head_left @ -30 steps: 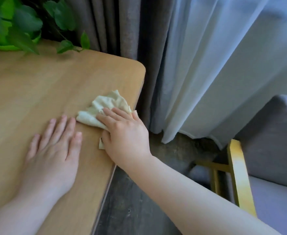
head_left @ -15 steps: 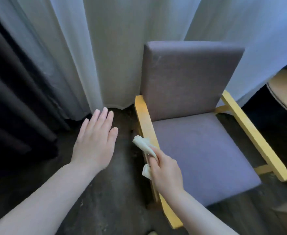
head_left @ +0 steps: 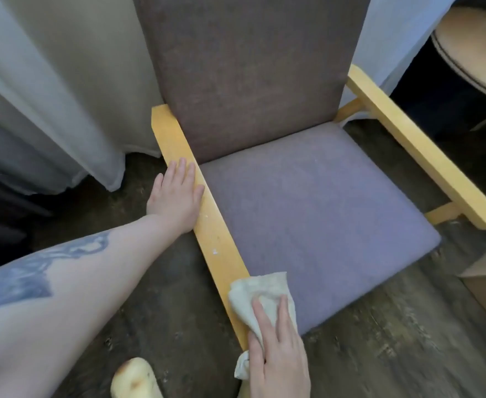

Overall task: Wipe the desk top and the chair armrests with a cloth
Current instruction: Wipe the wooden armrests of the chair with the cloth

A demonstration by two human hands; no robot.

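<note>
Cloth (head_left: 260,297) sits on near end of the chair's left armrest (head_left: 207,222), bunched, long axis running roughly along the rail w/ one tail hanging off the near end. Right hand (head_left: 276,357) presses it down, fingers fairly straight on top. Left hand (head_left: 178,196) lies flat, fingers extended, on the same armrest further back, by the backrest (head_left: 250,67). Armrest runs from near-right to far-left.

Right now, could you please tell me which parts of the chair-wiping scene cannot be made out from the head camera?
- Front end of the near yellow wooden armrest: covered by the pale crumpled cloth and the right hand.
- Armrest surface under the left hand: hidden by the flat palm.
- Top of the grey upholstered chair back: cut off by the upper frame edge.
- Round tan object at upper right: blurred and cropped.
- Desk top: out of view.
</note>
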